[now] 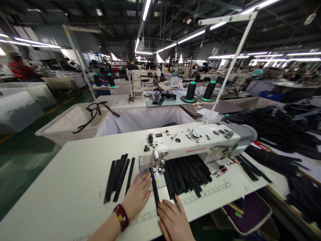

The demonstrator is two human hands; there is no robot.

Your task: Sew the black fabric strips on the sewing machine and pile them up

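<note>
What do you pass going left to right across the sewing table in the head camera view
Finished black strips → left hand → black strip under the needle, with the right hand at its near end → pile of black strips under the sewing machine arm → scissors → more black strips.

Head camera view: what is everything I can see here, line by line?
sewing machine: one, white, middle of the table
table: one, white, foreground
strip under the needle: one, black, between the hands
strips on the left: a small bunch, black, left of the machine
strips under the machine arm: a pile, black
heap of strips: many, black, far right
thread cones: two, black, behind the machine
bins: two, white, beyond the table
left hand: beaded bracelet, flat beside the strip
right hand: flat, at the strip's near end
</note>
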